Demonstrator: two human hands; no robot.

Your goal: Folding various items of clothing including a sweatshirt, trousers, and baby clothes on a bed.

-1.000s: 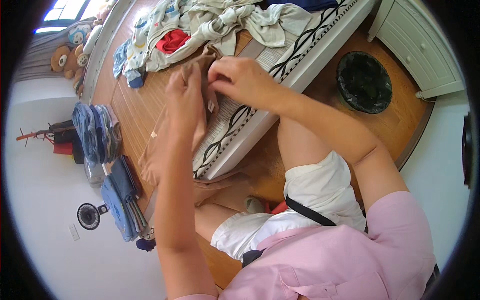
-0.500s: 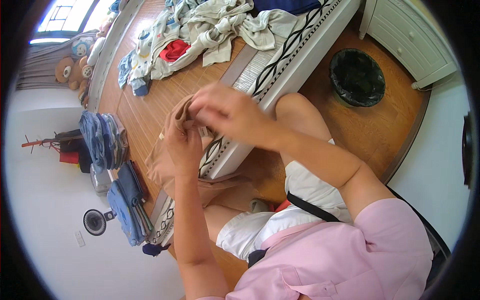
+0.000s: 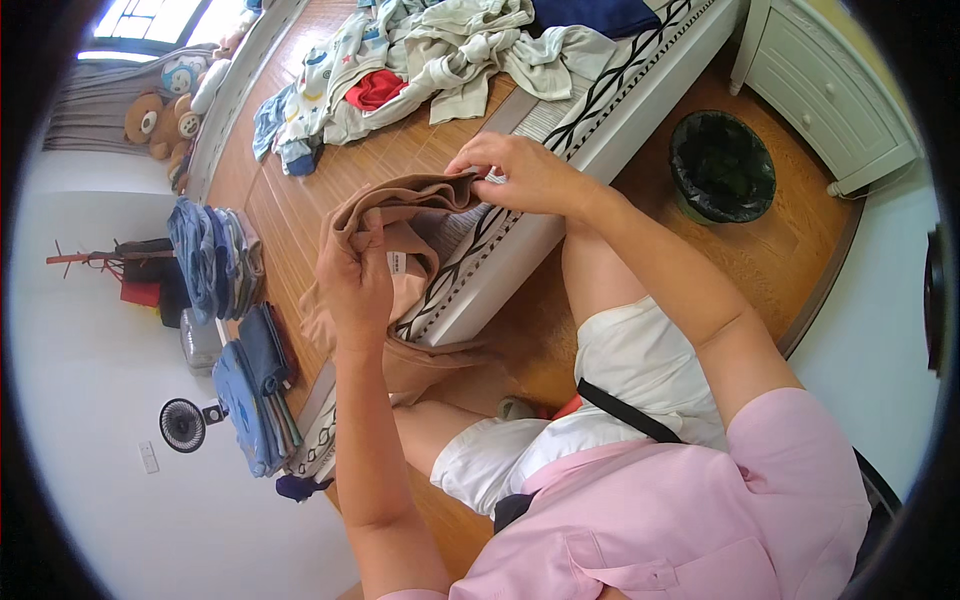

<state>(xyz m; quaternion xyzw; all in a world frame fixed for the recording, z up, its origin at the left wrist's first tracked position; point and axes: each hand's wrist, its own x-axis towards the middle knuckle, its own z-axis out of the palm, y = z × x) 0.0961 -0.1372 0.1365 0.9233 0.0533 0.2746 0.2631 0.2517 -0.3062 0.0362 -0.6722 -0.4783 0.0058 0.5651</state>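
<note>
Wooden boards make up the bed platform [image 3: 300, 215] that fills the far left of the view, with a black-and-white patterned mattress [image 3: 520, 235] lying across it and a wood-plank floor [image 3: 770, 250] to the right. Both hands work over the near edge of that mattress: the left hand [image 3: 355, 280] is closed around a bunched fold of a tan garment [image 3: 400, 215], and the right hand [image 3: 520, 175] pinches the garment's upper edge between thumb and fingers, so the cloth is stretched between them while its lower part hangs down past the mattress edge toward the person's knees. Far beyond the hands lies a loose heap of unfolded clothes [image 3: 420, 55], pale and patterned pieces with a red one among them. On the left, folded blue clothes [image 3: 215, 265] stand stacked in a row, and more folded dark blue pieces [image 3: 255, 390] lie nearer. Stuffed toys [image 3: 165, 115] sit at the far left corner by the curtain. A small black fan [image 3: 182, 424] sits on the white surface at the near left. On the floor to the right stands a round bin [image 3: 722, 165] lined with a black bag, its contents too dark to tell, beside a white drawer cabinet [image 3: 830, 85].
</note>
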